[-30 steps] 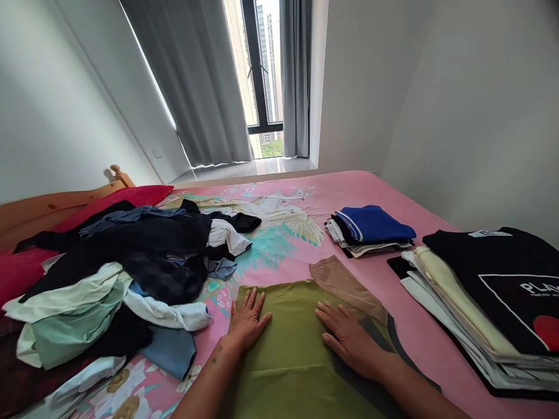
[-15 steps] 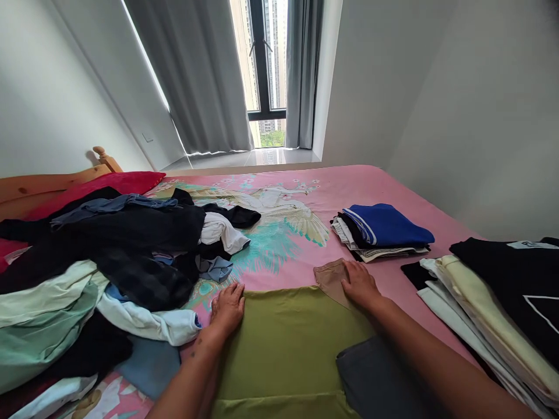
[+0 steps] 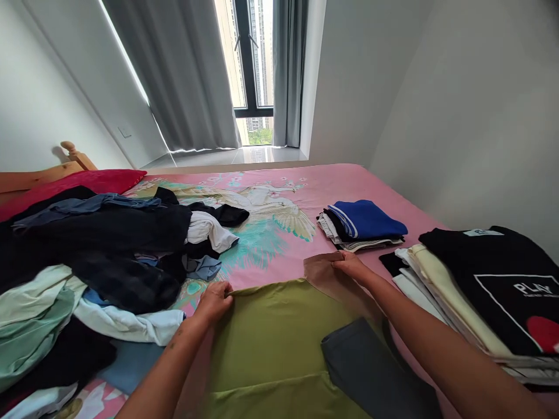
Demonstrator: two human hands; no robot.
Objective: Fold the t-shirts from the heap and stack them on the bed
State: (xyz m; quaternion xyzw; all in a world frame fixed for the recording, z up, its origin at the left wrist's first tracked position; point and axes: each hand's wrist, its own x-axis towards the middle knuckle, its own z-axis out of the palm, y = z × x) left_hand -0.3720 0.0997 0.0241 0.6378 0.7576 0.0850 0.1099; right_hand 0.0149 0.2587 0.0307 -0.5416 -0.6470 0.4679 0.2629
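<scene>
Room: bedroom, grey curtains point(image 3: 174, 75) parted at a window point(image 3: 260, 64), pink patterned bedsheet point(image 3: 336, 183) under all of it.
Just changed: a second ago your palms were flat on the green garment point(image 3: 271, 326); now you've got its far end by two points.
What that means: looks like you've gone from smoothing to gripping, so I'd say that far edge is yours to control.
Left hand point(image 3: 215, 304): fingers curled shut on the far left corner.
Right hand point(image 3: 353, 266): thumb and fingers pinched on the brown part point(image 3: 321, 270), by its far edge.
Where the garment is: spread between your forearms, near end running out of view.
Grey part point(image 3: 367, 361): lying over the green on the right, kinda in the way imo.
Left side: messy clothes pile point(image 3: 117, 233), its white garment point(image 3: 131, 322) right by your forearm, could snag.
Right side: small folded stack with blue on top point(image 3: 369, 218), taller stack with a black printed top point(image 3: 502, 256) nearer you.
</scene>
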